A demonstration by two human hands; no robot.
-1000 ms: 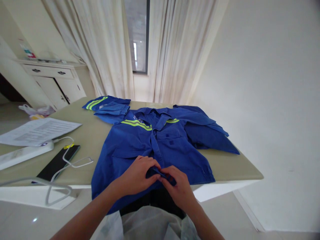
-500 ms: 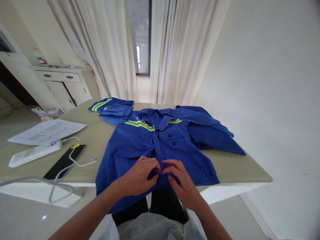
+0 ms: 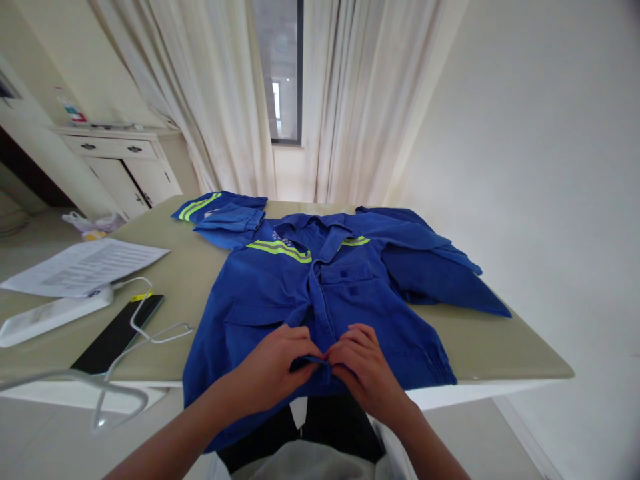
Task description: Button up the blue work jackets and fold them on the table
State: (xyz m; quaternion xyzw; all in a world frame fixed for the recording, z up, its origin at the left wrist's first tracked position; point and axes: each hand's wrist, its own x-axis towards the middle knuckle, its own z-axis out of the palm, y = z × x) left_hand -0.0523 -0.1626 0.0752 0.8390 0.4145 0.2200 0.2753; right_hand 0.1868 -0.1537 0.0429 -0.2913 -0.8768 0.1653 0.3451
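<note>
A blue work jacket [image 3: 280, 293] with yellow-green reflective stripes lies face up on a beige table [image 3: 490, 340], its hem hanging over the near edge. My left hand [image 3: 273, 367] and my right hand [image 3: 365, 370] meet at the bottom of the front placket. Both pinch the fabric there, fingers curled, thumbs almost touching. The jacket's sleeves spread out to the left and right at the far side.
A black phone [image 3: 117, 333] with a white cable [image 3: 150, 327], a white power strip [image 3: 50, 313] and a printed sheet [image 3: 85, 263] lie on the table's left part. A white cabinet [image 3: 120, 167] and curtains [image 3: 220, 100] stand behind. A wall runs along the right.
The view shifted slightly. My hands have stayed at the jacket's lower front, with the right fingers drawing closer to the left and the flap of fabric flattened between them.
</note>
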